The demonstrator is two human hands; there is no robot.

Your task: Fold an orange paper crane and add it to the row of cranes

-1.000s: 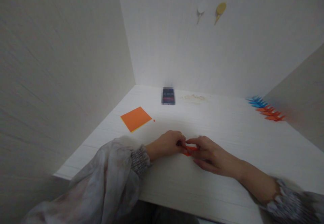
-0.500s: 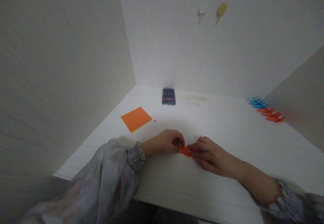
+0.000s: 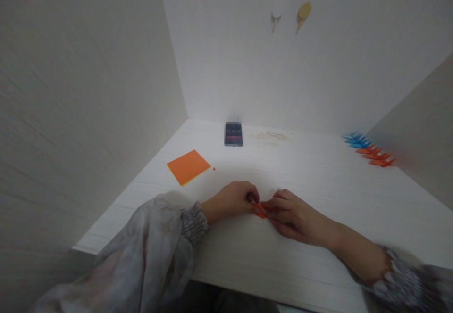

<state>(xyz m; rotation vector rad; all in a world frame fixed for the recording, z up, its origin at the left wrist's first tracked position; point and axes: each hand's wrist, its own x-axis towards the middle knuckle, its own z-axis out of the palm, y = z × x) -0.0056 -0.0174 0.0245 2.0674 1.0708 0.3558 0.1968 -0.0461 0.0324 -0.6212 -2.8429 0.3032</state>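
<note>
Orange folded paper piece, small and narrow: located between my two hands, over the near half of the white, faintly grained tabletop. Whether it rests on that surface or is held just above it, I cannot tell.

Left side: my left hand has its fingertips drawn together, clamped on the left end of the piece. Right side: my right hand has its fingertips gathered on the opposite end; these appear clamped too, though the fingers themselves cover the contact.

Alignment: the exposed part lies to the right of my left fingertips and to the left of my right fingertips — a short span, its long axis apparently running crosswise from hand to hand. The right end is hidden, so full length cannot be read. Neither hand is nearer; both touch the piece. Its near corner shows uncovered between the grips.

Surroundings: a flat orange paper stack with a yellow edge lies beyond my left hand — well apart from the held piece
</note>
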